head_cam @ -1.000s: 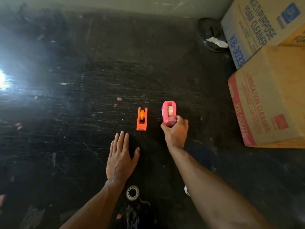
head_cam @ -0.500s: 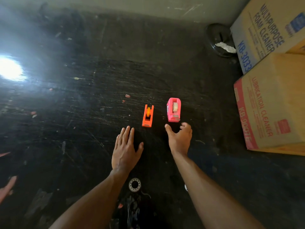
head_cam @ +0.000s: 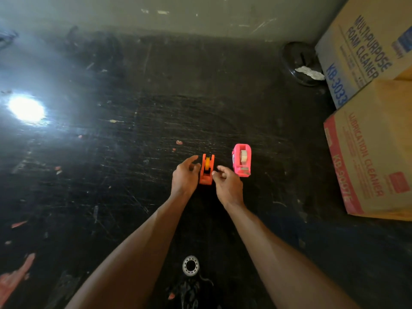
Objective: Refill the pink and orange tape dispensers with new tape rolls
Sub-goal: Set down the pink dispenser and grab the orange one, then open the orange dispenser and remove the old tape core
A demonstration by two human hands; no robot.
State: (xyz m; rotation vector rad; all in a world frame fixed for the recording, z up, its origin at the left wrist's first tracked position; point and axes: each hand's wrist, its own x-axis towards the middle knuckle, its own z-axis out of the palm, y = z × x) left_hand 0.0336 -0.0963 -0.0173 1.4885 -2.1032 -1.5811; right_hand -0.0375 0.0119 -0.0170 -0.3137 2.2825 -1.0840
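The orange tape dispenser (head_cam: 206,175) stands on the scratched black table (head_cam: 133,152) and has a yellow-orange roll (head_cam: 207,162) in it. My left hand (head_cam: 185,176) is at its left wall and my right hand (head_cam: 228,185) at its right wall. Both have curled fingertips at or touching the plastic, and I cannot tell whether either one grips it. The pink tape dispenser (head_cam: 242,160) stands free just to the right, with a beige tape roll (head_cam: 243,155) seated inside.
Two cardboard boxes stand at the right edge: a lubrication cleaner box (head_cam: 370,166) and behind it a foam cleaner box (head_cam: 361,52). A dark round dish (head_cam: 298,61) holding white paper sits by the back wall. A small white ring (head_cam: 190,265) lies near me between my forearms.
My right hand let go of the pink dispenser and left it standing. Both hands then moved forward from the table surface to the sides of the orange dispenser.
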